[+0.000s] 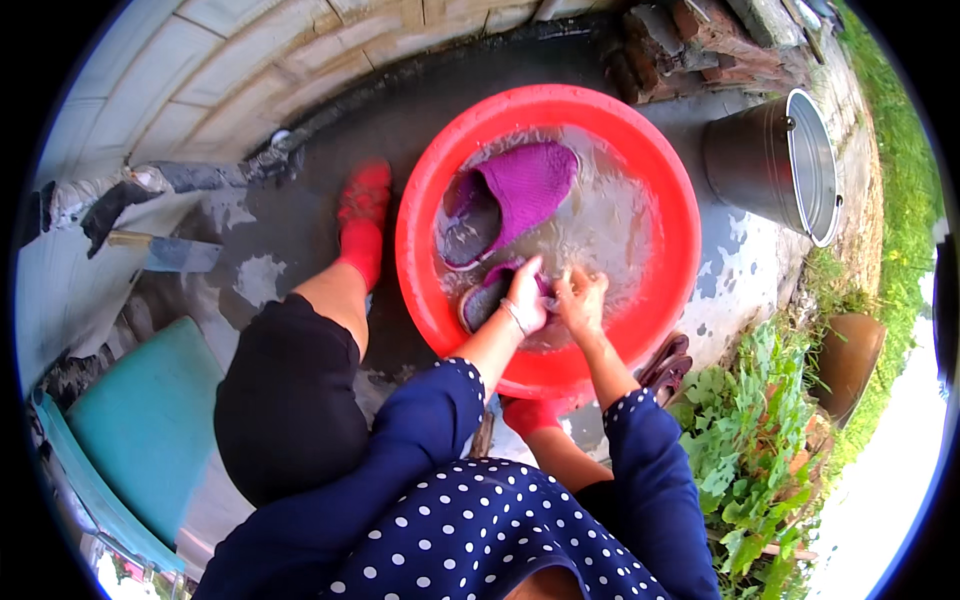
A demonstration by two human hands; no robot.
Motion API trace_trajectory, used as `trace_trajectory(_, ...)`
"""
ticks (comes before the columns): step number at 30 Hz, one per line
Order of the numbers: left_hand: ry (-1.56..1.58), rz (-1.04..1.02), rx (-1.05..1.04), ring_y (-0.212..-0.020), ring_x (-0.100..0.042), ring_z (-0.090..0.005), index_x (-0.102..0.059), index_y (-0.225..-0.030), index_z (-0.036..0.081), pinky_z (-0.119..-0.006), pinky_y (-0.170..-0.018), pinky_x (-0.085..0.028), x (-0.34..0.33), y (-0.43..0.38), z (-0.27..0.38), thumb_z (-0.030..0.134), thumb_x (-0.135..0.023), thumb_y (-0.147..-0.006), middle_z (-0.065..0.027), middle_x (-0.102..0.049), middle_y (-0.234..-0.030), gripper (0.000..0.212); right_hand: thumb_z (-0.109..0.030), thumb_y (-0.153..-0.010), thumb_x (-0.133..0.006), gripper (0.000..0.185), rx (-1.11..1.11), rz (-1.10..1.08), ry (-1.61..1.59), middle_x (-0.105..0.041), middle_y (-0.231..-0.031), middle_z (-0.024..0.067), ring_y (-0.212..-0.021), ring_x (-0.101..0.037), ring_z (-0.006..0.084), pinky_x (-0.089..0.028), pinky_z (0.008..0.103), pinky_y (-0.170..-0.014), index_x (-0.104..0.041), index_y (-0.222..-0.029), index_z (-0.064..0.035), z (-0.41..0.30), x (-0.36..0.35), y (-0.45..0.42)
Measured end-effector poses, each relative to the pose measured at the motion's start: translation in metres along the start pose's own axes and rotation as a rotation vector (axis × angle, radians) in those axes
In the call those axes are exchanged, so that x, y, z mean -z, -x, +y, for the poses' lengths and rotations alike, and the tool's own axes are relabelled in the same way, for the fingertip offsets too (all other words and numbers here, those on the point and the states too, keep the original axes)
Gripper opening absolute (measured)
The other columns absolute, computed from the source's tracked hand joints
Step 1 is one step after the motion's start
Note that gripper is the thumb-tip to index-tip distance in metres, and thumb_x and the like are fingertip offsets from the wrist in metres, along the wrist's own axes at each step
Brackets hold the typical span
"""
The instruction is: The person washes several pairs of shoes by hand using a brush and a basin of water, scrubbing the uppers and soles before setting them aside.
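Observation:
A round red plastic basin (547, 97) of murky water stands on the ground before me. At its upper left floats a purple slipper (529, 184), its opening turned towards the lower left. My left hand (527, 296) holds a second purple slipper (484, 300) near the basin's lower left part, its grey inside showing. My right hand (581, 300) is just right of it, fingers bent, close to the slipper's far end in the splashing water. Whether the right fingers touch the slipper is blurred.
A metal bucket (757, 161) is tilted at the right, near stacked bricks (720, 45). Dark shoes (667, 367) lie beside the basin's lower right rim. A teal chair (142, 420) stands at lower left, leafy plants (750, 427) at lower right. A tiled wall (247, 67) runs along the upper left.

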State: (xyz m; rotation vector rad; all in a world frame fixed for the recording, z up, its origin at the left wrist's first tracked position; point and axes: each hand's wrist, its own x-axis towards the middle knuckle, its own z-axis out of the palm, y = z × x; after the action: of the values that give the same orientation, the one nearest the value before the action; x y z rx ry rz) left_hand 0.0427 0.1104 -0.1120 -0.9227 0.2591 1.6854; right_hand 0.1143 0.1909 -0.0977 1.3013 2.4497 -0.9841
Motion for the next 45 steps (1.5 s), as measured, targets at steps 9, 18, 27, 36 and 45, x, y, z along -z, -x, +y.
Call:
trace_trajectory(9,0.133,-0.127,0.03,-0.106,-0.053,-0.0244,-0.052,-0.116,0.005,-0.039,-0.096,-0.038,-0.018,0.007,-0.012,0.032,-0.039,-0.092,-0.0106,-0.056,-0.116,0.038,-0.029,-0.076,-0.056,0.041,-0.042,0.245,0.157,-0.041,-0.113,0.0323,-0.102,-0.048,0.0467,-0.041,0.0483,-0.089,-0.056,-0.114,-0.0133,0.0,0.029,-0.031)
trace_trajectory(18,0.044,-0.257,0.041,-0.106,-0.051,-0.0282,-0.052,-0.117,0.008,-0.043,-0.094,-0.039,-0.015,0.005,0.013,0.047,-0.034,-0.09,-0.0128,-0.055,-0.115,0.051,-0.027,-0.072,-0.062,0.052,0.194,0.048,-0.014,-0.036,-0.118,0.03,-0.109,-0.04,0.0441,-0.038,0.045,-0.092,-0.054,-0.116,-0.0016,-0.036,0.025,0.019)
trace_trajectory(27,0.188,-0.28,0.021,-0.116,-0.046,-0.0289,-0.042,-0.126,0.002,-0.043,-0.102,-0.032,-0.03,0.011,0.001,0.037,-0.03,-0.092,-0.0145,-0.05,-0.124,0.05,-0.03,-0.076,-0.055,0.042,-0.083,0.244,-0.008,-0.049,-0.107,0.0303,-0.103,-0.045,0.0426,-0.041,0.0457,-0.086,-0.058,-0.114,-0.0136,-0.015,0.044,-0.042)
trace_trajectory(36,0.122,-0.245,0.055,-0.111,-0.05,-0.0307,-0.046,-0.122,0.003,-0.046,-0.098,-0.036,-0.018,0.018,0.011,0.043,-0.03,-0.091,-0.0145,-0.052,-0.121,0.053,-0.027,-0.072,-0.062,0.05,-0.021,0.142,-0.149,-0.039,-0.12,0.0265,-0.103,-0.051,0.0354,-0.044,0.0377,-0.088,-0.057,-0.115,-0.0029,-0.008,0.04,-0.006)
trace_trajectory(45,0.227,-0.364,-0.028,-0.117,-0.045,-0.0322,-0.04,-0.128,0.001,-0.047,-0.1,-0.034,-0.03,0.006,0.01,0.047,-0.024,-0.09,-0.017,-0.047,-0.126,0.061,-0.017,-0.08,-0.054,0.041,-0.391,0.176,-0.964,-0.054,-0.079,-0.0028,-0.068,-0.049,0.0092,-0.041,0.0249,-0.06,-0.056,-0.118,-0.0037,0.008,0.042,-0.051)
